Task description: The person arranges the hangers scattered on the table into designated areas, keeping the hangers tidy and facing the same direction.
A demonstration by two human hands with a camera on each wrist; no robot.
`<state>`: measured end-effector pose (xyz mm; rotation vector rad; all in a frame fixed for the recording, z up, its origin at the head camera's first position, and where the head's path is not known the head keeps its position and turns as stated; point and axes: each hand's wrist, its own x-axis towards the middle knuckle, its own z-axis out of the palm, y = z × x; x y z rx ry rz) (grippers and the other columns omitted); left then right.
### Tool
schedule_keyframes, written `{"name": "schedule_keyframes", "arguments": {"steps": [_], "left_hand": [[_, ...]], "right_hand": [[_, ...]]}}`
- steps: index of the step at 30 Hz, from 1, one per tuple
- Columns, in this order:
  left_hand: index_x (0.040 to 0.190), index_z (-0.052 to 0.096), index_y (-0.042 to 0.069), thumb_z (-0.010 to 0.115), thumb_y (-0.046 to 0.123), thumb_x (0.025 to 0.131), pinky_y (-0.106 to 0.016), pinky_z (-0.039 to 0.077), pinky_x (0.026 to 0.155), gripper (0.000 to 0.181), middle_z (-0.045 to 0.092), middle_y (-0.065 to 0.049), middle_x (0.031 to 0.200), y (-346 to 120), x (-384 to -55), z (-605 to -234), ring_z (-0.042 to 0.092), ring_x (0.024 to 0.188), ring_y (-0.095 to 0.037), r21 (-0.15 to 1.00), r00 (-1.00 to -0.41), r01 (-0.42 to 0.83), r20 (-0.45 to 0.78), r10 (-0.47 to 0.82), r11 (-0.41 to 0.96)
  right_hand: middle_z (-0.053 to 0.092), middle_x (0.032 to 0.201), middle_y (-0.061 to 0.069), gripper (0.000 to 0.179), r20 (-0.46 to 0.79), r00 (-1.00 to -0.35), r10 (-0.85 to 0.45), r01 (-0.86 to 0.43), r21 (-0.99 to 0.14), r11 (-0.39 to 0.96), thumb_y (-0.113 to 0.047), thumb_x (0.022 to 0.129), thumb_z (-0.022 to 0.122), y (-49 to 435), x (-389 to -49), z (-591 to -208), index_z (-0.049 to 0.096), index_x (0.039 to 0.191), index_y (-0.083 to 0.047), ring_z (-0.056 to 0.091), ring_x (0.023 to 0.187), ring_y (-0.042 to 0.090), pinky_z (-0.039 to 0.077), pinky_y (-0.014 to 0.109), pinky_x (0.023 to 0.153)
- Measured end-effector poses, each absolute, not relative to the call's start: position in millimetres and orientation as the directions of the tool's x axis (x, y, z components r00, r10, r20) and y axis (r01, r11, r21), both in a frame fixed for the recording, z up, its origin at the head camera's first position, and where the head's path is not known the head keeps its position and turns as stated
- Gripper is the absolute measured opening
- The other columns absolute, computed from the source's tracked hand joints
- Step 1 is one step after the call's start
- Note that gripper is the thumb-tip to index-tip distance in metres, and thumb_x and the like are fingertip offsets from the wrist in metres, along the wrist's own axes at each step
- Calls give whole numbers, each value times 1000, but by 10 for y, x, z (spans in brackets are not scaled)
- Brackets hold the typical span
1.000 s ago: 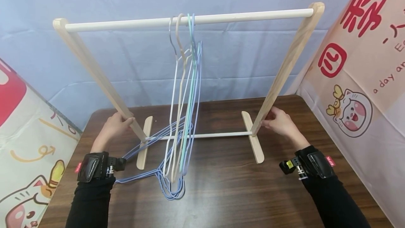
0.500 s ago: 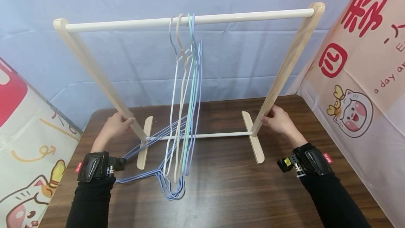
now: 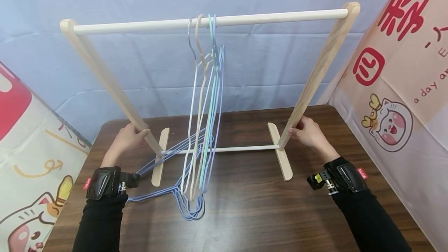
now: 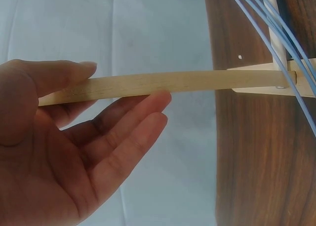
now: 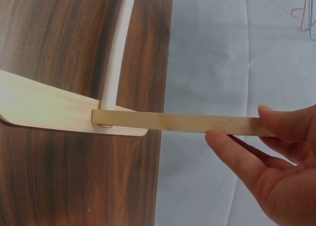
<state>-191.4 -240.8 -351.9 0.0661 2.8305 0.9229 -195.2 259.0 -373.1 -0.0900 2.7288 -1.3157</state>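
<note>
A small wooden garment rack [image 3: 224, 21] stands on the table, with a white top bar and a white lower bar. My left hand [image 3: 127, 141] grips its left upright [image 4: 148, 83] low down, thumb on one side and fingers on the other. On the other side my right hand [image 3: 308, 132] pinches the right upright [image 5: 187, 122] near its foot. White, beige, green and blue hangers [image 3: 211, 100] hang together near the middle of the top bar. Several blue hangers [image 3: 189, 205] lie on the table, across the left foot [image 3: 159, 170] and under the hanging ones.
The dark wood table [image 3: 259, 213] reaches back to a pale blue cloth backdrop [image 3: 140, 65]. Printed cloth panels [image 3: 395, 88] flank it at left and right. The right foot [image 3: 284, 166] of the rack rests on the table.
Both hands keep their hold on the uprights; the right wrist has shifted slightly inward. The hanging hangers sway a little, and the rack is almost still.
</note>
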Motion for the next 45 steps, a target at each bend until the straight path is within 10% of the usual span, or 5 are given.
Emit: {"name": "schedule_keyframes", "arguments": {"steps": [45], "left_hand": [[117, 52, -11, 43, 28, 97, -44, 44, 73, 45, 60, -29, 104, -2392, -1900, -3515, 61, 90, -38, 605, -984, -54, -166, 59, 795]], "right_hand": [[55, 98, 34, 31, -45, -996, -76, -16, -755, 656, -1, 91, 52, 2568, -1940, -3756, 45, 116, 16, 60, 91, 42, 52, 35, 71]]}}
